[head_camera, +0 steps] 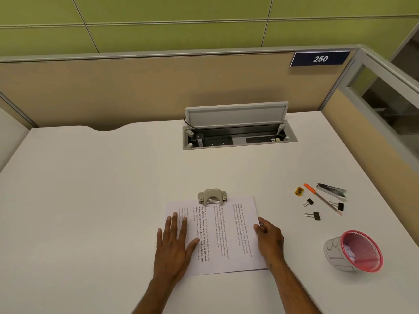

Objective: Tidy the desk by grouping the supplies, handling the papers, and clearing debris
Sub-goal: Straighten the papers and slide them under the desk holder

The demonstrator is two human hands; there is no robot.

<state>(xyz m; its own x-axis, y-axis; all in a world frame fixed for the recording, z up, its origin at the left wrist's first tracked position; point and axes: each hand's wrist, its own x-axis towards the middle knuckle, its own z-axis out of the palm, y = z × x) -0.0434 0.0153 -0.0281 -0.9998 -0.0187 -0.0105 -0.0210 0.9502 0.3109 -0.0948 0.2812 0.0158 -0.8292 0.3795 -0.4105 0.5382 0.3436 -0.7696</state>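
Observation:
A stack of printed papers [223,234] lies on the white desk [90,189] in front of me, its far edge under a grey hole punch [212,196]. My left hand [174,248] rests flat on the papers' left part, fingers spread. My right hand [269,239] touches the papers' right edge with curled fingers. To the right lie a yellow sharpener [299,191], an orange-capped pen [322,201], a metal stapler [332,190] and three black binder clips [314,215].
A pink mesh cup [356,251] lies tipped at the desk's right, with white paper scraps inside. An open cable box [238,132] with a raised lid sits at the back. Partition walls enclose the back and right side of the desk.

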